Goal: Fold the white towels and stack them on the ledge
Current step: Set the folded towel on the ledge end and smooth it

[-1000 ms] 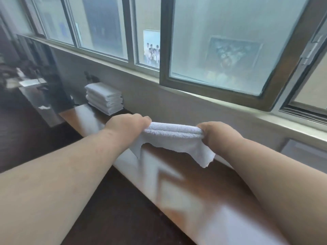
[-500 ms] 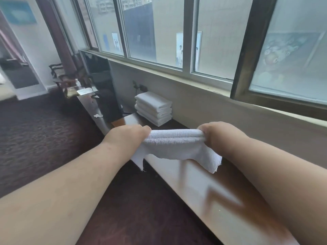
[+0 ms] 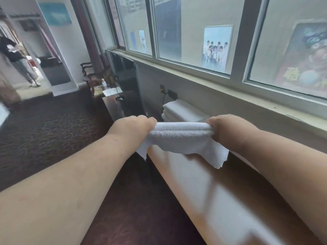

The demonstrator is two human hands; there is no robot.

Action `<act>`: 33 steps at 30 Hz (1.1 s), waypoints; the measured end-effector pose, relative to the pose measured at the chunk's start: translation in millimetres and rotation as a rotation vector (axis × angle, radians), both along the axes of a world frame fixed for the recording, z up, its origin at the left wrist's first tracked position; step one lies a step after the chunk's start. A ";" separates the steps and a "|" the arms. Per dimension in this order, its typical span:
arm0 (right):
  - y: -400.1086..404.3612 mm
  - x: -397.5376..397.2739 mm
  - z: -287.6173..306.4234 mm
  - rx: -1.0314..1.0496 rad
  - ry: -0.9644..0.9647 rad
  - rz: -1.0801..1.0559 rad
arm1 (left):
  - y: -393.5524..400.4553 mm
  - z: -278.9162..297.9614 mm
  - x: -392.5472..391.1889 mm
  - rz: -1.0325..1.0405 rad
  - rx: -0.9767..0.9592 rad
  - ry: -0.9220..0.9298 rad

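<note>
Left hand (image 3: pixel 131 129) and right hand (image 3: pixel 230 130), each curled tight on one end of a folded white towel (image 3: pixel 182 138). Held up in the air over the shiny wooden ledge (image 3: pixel 221 200). Just behind, a stack of folded towels (image 3: pixel 182 110) on the ledge, under the windows (image 3: pixel 203 41).

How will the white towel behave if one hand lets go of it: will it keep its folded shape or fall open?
The towel is probably floppy: its lower edge sags below the left hand and right hand gripping its ends. Released on one side, the fold would likely drop open. It seems light, since it hangs above the ledge without visible strain.
</note>
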State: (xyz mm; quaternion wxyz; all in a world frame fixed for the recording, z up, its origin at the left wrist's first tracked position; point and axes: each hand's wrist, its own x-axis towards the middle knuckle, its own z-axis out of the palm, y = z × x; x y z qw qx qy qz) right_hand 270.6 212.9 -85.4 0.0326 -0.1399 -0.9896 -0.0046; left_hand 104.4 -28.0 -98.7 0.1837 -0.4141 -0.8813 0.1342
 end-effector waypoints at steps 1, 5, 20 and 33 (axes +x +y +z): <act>0.4 -12.2 -0.5 0.003 -0.002 0.009 | 1.5 0.6 -10.4 0.012 -0.014 0.011; -0.9 -72.7 -2.9 0.002 -0.040 -0.016 | 6.6 -6.1 -75.5 -0.008 -0.020 0.030; 8.6 -214.2 -28.3 -0.062 0.035 -0.456 | 89.3 2.9 -307.9 -0.469 -0.022 -0.062; 122.2 -264.0 -18.6 -0.087 0.102 -0.600 | 241.4 -3.8 -394.9 -0.647 0.045 -0.187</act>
